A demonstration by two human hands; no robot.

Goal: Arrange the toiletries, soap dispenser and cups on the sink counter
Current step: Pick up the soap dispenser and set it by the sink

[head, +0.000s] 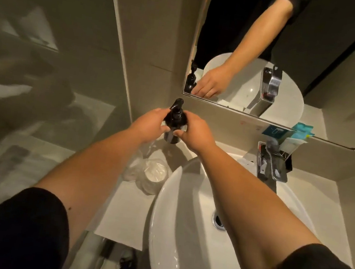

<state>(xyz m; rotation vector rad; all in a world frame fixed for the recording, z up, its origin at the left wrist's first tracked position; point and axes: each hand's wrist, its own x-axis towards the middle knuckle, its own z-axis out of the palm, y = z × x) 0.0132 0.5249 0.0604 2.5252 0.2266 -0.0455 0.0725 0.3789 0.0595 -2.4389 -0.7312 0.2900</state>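
Observation:
A black pump soap dispenser (174, 120) stands upright at the back left corner of the sink counter (127, 214). My left hand (150, 123) grips its left side and my right hand (195, 132) grips its right side, thumbs on the front. Two clear glass cups (154, 174) stand side by side on the counter just in front of the dispenser, partly hidden by my left forearm. Toiletry packets (291, 139), teal and white, sit in a black holder (288, 161) at the back right behind the faucet.
A white vessel basin (181, 227) fills the counter's middle, with a chrome faucet (270, 166) at its back. A mirror (298, 60) runs above the backsplash. A glass partition (43, 68) closes off the left side.

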